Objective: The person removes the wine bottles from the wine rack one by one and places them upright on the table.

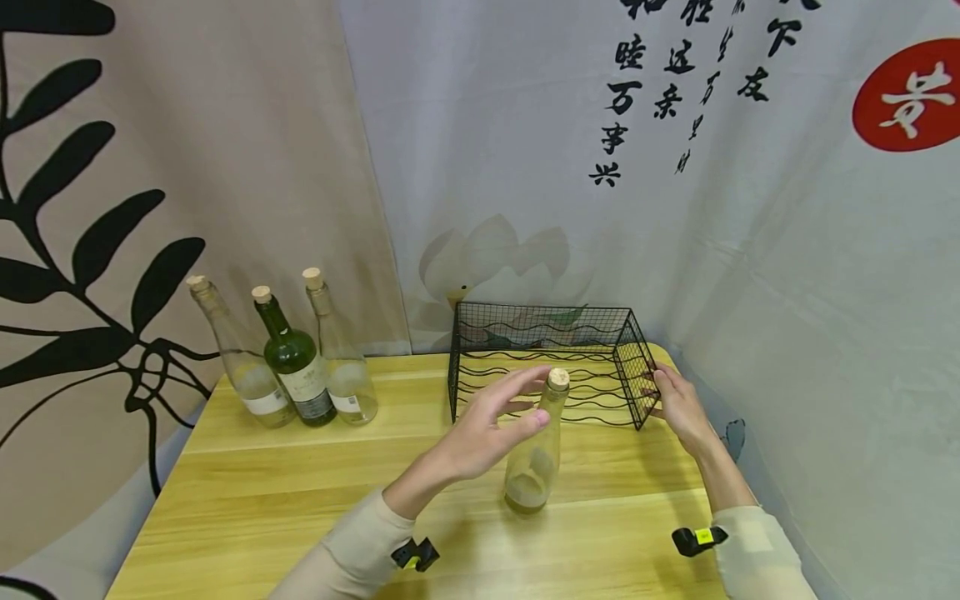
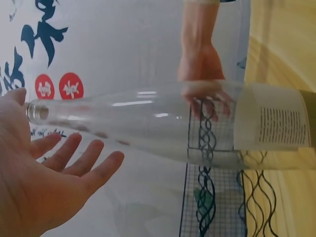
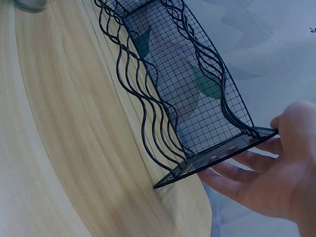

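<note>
A clear glass bottle (image 1: 531, 477) with a cork stands upright on the table in front of a black wire wine rack (image 1: 543, 327). My left hand (image 1: 491, 425) is beside the bottle's neck, fingers extended and thumb apart. In the left wrist view, the fingers of that hand (image 2: 54, 173) do not curl round the bottle (image 2: 148, 116), which has a pale label. My right hand (image 1: 681, 408) holds the rack's right end. Seen from the right wrist, its thumb is at the corner of the mesh side panel and its fingers lie along the outside of the rack (image 3: 173, 94).
At the table's left stand a clear corked bottle (image 1: 255, 379), a green corked bottle (image 1: 300, 367) and another clear corked bottle (image 1: 348, 379). The wooden table (image 1: 300, 500) meets a printed curtain (image 1: 510, 150) behind the rack. Pale fabric (image 1: 840, 317) hangs on the right.
</note>
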The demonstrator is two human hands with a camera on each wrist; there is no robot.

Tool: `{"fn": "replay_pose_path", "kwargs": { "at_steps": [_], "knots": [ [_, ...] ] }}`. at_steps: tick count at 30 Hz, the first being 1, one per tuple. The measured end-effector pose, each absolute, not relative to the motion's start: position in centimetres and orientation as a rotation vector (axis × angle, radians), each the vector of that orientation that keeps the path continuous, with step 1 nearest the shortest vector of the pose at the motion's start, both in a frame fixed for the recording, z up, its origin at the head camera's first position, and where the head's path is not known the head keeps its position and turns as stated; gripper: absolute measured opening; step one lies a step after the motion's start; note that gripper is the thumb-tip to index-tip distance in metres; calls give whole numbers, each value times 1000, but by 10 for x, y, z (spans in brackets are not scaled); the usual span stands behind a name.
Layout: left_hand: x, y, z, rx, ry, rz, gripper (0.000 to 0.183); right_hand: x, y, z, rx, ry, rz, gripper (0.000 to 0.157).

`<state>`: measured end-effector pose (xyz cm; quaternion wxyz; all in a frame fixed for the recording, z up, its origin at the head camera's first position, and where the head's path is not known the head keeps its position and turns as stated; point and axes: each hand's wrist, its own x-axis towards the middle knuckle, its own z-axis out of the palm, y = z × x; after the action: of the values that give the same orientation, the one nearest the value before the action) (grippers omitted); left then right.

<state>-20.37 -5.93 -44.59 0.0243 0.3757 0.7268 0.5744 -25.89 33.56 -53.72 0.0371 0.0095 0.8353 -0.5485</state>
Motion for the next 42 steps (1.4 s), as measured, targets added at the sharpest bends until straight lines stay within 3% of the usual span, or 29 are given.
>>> {"fn": "replay_pose_path", "kwargs": {
  "at_steps": [23,42],
  "knots": [
    [-202,-44,-444,1193,2284,1826,35,-256,338,-537,9,2589,-1655,76],
    [-205,-44,-439,1252,2273,1854,32,-257,336,-536,29,2609,-1633,73]
  ]
}}
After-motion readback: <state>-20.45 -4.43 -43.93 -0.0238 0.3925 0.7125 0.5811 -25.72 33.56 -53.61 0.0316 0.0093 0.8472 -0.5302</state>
